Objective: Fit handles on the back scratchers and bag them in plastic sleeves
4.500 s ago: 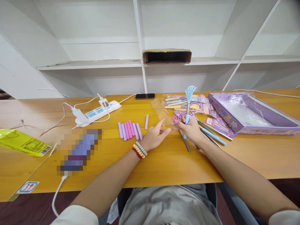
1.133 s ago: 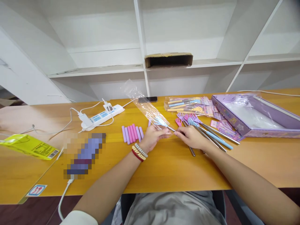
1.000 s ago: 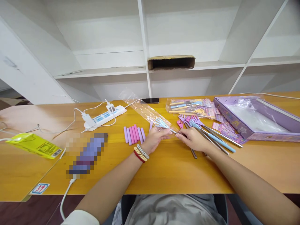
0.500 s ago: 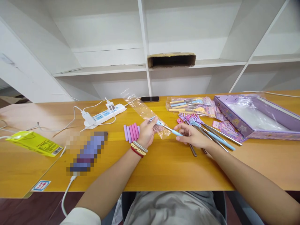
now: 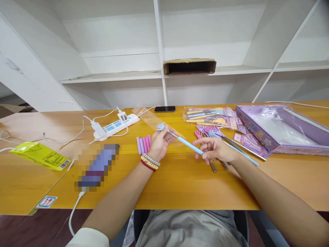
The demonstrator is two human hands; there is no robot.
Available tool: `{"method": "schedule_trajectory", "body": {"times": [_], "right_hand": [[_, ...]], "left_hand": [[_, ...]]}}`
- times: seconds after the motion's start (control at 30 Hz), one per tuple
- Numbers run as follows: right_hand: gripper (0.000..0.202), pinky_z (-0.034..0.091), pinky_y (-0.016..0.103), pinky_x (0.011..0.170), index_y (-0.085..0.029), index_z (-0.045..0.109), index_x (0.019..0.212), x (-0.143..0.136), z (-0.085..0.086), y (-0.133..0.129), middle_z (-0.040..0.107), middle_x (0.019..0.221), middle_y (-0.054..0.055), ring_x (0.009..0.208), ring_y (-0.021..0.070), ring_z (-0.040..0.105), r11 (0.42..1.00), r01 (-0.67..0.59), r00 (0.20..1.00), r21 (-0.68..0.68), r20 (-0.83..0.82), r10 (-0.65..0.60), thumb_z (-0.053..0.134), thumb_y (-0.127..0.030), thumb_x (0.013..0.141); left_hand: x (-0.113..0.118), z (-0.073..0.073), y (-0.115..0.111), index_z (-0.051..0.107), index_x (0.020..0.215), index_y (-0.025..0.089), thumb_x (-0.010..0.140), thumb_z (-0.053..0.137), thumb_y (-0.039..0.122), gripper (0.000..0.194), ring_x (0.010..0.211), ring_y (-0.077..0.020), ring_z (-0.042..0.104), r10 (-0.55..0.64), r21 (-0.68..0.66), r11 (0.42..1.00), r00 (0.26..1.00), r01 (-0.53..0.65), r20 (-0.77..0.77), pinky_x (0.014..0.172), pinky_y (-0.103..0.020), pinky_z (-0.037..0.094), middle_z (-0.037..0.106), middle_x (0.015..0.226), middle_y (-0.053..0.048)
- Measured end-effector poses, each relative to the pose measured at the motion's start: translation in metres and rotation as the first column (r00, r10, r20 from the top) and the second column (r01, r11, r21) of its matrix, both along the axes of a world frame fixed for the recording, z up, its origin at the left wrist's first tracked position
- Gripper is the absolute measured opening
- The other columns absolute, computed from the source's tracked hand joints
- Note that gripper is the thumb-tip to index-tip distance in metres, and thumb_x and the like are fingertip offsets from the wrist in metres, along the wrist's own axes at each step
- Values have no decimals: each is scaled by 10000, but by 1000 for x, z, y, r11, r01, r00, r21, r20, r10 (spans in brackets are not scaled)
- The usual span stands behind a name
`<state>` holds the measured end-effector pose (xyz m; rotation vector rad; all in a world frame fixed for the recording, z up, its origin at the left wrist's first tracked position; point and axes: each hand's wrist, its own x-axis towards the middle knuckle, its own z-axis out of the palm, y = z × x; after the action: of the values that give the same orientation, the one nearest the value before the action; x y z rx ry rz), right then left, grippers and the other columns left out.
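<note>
A back scratcher with a light blue claw-shaped head, a thin metal shaft and a blue handle sleeve (image 5: 190,145) slants across the front of me. My left hand (image 5: 158,146) is closed around its shaft just below the head. At the lower end of the sleeve, my right hand (image 5: 215,149) pinches the tip between thumb and fingers. Behind my left hand lies a clear plastic bag (image 5: 147,117). Pink and purple tubes (image 5: 144,144) sit in a row beside that hand, partly hidden by it. Several loose back scratchers (image 5: 236,145) lie beyond my right hand.
Bagged back scratchers (image 5: 205,115) lie at the back, next to a purple display box (image 5: 303,148). A black phone (image 5: 165,109) rests by the shelf. To the left are a power strip (image 5: 117,127), a blurred-out device (image 5: 99,168), a yellow box (image 5: 41,156) and cables.
The blue sleeve now covers much more of the shaft, up toward the head. My right hand has shifted slightly right and down, and my left fingers have opened a little around the shaft.
</note>
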<state>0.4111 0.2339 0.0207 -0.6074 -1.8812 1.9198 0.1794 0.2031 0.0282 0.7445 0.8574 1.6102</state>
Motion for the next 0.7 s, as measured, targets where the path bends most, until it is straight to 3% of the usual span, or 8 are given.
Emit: {"method": "schedule_trajectory", "body": {"times": [0.1,0.2,0.5,0.63,0.7], "right_hand": [[512,434,200,396,-160,484,1110,-5,-4,-1,678,696,17,412,88,549,998,65,998,25,-13,-65,718,-273,668],[391,375,175,359,-175,469,966,-10,-5,-3,661,642,-9,386,84,534,989,144,989,41,-38,-143,712,-276,676],[323,344,183,373,-191,404,876,-10,-4,-3,686,768,40,428,88,551,990,122,992,74,-47,-119,654,-340,736],[370,389,199,415,-199,393,857,-13,-7,-6,656,687,5,482,101,554,948,214,977,236,-32,-213,689,-348,693],[341,421,218,474,-200,415,853,-15,-9,-8,639,664,-3,538,112,564,878,251,964,408,-23,-265,686,-330,693]], "left_hand": [[13,-4,-5,540,809,149,747,632,303,190,764,-159,654,-103,-37,994,995,103,15,673,-284,533,661,810,-46],[23,-9,-8,520,830,160,748,635,310,206,752,-158,656,-167,-82,983,986,167,5,684,-307,541,660,848,-50],[21,-10,-6,519,835,147,762,619,313,207,748,-151,646,-150,-59,988,986,146,-70,646,-278,533,648,865,-57],[25,-10,-9,518,852,144,746,634,327,242,715,-145,636,-193,-67,980,977,188,-87,647,-282,514,642,831,-49],[30,-11,-11,529,853,137,739,639,337,256,701,-136,623,-212,-62,977,970,206,-122,650,-269,498,634,800,-42]]}}
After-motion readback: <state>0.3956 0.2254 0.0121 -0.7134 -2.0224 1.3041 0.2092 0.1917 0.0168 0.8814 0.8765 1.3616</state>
